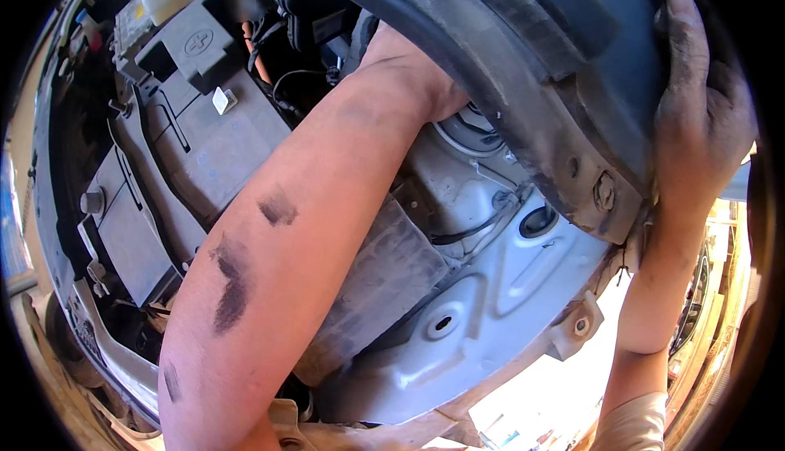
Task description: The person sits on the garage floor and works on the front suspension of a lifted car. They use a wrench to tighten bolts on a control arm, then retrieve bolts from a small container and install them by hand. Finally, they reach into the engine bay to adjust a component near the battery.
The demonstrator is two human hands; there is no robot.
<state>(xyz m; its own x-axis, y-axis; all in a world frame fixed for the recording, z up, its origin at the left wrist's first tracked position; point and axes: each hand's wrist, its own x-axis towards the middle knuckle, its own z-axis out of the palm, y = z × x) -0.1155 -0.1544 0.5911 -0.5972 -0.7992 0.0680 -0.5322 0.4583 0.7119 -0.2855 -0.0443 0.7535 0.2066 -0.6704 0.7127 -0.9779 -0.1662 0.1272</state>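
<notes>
Plastic, dark and dusty: a curved wheel-arch liner fills the upper right of the head view, arching over the car's engine bay. Both hands are on it. The right hand, grimy with grease, lies flat against the liner's outer right edge, fingers spread upward and wrapped around the rim, grasping it. The left hand reaches up under the liner's inner lip; only the wrist and heel of the hand show, the fingers being hidden behind the plastic, so I cannot tell whether it is clenched or released. The left forearm, smeared with black grease marks, runs from the lower edge up to the liner.

At the liner's lower edge a metal clip with a bolt sits in a worn tab. Just below the liner lies the pale grey sheet metal of the inner wing, with an oval hole and a round black grommet. A thin black cable runs across this metal near the liner.

Well to the left of the liner sits the grey battery cover with a small white tag, and above it a plus-marked terminal cap. An orange cable passes between the cap and the liner.
</notes>
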